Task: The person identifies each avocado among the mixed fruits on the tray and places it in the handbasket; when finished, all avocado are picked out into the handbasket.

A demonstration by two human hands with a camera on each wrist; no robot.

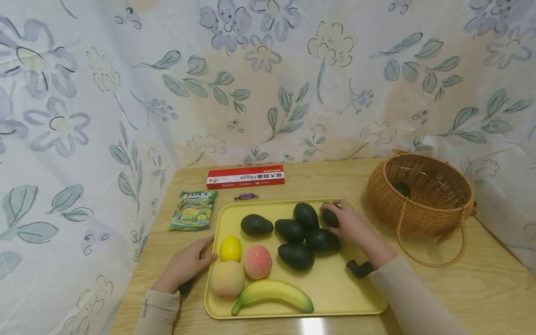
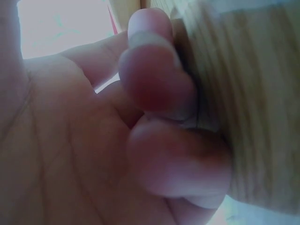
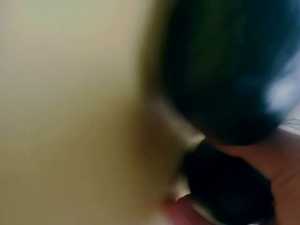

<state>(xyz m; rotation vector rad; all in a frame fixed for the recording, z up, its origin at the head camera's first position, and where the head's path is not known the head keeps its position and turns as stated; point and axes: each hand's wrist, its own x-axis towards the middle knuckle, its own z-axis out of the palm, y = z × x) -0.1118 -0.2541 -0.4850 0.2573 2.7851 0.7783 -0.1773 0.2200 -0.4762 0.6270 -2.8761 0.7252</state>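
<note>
In the head view my right hand point(image 1: 351, 224) grips a dark green avocado point(image 1: 330, 217) at the back right of a yellow tray point(image 1: 347, 298). The right wrist view shows this avocado point(image 3: 227, 183) between thumb and fingers, a larger-looking avocado point(image 3: 229, 61) close by. Several more avocados point(image 1: 296, 257) lie in the tray's middle. My left hand point(image 1: 186, 263) rests at the tray's left rim, fingers loosely bent; in the left wrist view its fingertips meet the wooden table point(image 2: 262, 103). Near it are a lemon point(image 1: 230, 249), two peaches point(image 1: 258, 262) and a banana point(image 1: 274, 294).
A wicker basket point(image 1: 423, 218) with a dark avocado point(image 1: 402, 188) inside stands right of the tray, its handle drooping forward. Behind the tray lie a red pasta box point(image 1: 245, 177) and a purple wrapped candy point(image 1: 246, 197). A green snack bag point(image 1: 194, 211) is at the left.
</note>
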